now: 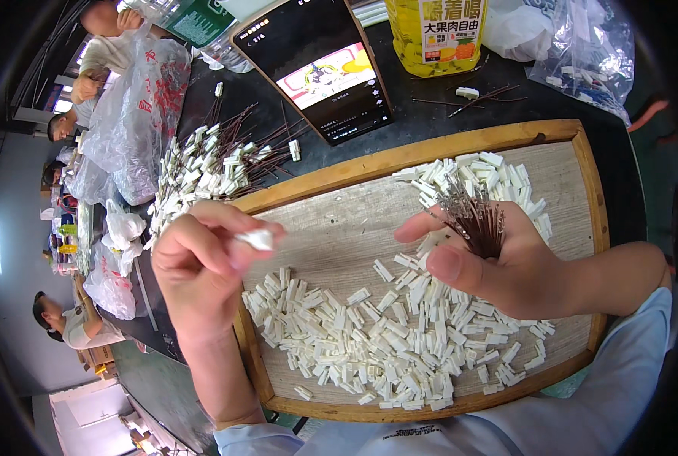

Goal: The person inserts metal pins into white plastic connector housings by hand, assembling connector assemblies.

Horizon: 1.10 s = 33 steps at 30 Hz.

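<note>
Between the thumb and fingertips of my left hand [209,262] is a small white plastic connector housing [257,240], slightly blurred, raised over the left side of the wood-framed tray [316,235]. My right hand [510,266] grips a bundle of thin brown wires [485,228] with metal terminals fanned out at their upper ends. The thumb and index finger of that hand stand apart, and its other fingers wrap round the bundle. Many loose white housings [369,334] lie heaped in the tray below and between my hands, with another heap [498,175] behind the wires.
Brown wires with white housings on them [209,163] lie piled left of the tray. A phone with a lit screen [323,76] stands behind it, beside a yellow drink bottle [436,38]. Clear plastic bags [137,114] lie at left. Other people [88,327] sit further left.
</note>
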Each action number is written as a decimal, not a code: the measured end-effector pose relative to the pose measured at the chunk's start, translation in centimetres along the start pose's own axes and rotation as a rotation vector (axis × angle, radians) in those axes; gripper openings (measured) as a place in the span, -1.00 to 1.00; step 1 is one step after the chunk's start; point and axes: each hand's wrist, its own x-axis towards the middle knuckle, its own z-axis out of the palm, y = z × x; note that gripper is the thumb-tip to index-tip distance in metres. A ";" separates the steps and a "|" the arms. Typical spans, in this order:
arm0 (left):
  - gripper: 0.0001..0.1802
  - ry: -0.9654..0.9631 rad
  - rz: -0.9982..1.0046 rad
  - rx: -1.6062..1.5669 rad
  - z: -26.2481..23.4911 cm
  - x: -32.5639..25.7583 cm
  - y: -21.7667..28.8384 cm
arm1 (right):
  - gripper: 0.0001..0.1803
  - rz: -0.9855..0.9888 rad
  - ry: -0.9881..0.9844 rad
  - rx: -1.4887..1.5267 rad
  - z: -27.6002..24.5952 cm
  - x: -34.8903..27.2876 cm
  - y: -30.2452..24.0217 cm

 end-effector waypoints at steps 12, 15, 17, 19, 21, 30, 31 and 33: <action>-0.80 -0.161 -0.022 0.030 1.8 -0.8 -0.9 | -0.71 -0.187 -0.069 -0.010 -0.2 0.2 1.6; -0.80 -0.193 -0.024 0.124 1.6 -0.7 -0.9 | -0.73 -0.135 -0.005 -0.096 -0.4 0.0 1.2; -0.81 -0.161 -0.042 0.138 1.6 -0.6 -0.8 | -0.73 -0.087 -0.015 -0.183 -0.7 0.1 0.9; -0.82 -0.134 -0.063 0.146 1.4 -0.4 -1.0 | -0.80 -0.041 -0.009 -0.147 -0.6 0.0 0.2; -0.86 -0.090 -0.014 0.170 0.2 0.3 -0.6 | -0.86 0.004 -0.009 -0.109 -0.2 0.2 0.4; -0.76 0.110 0.210 1.350 -1.9 1.3 0.8 | -0.67 0.062 -0.014 0.054 -0.4 0.2 0.2; -0.74 -0.052 0.062 1.097 0.7 0.6 0.8 | -0.68 0.078 -0.056 0.062 -0.7 0.0 0.2; -0.72 -0.473 0.010 1.070 4.2 0.0 0.4 | -0.68 0.099 -0.096 0.068 -1.1 -0.1 0.3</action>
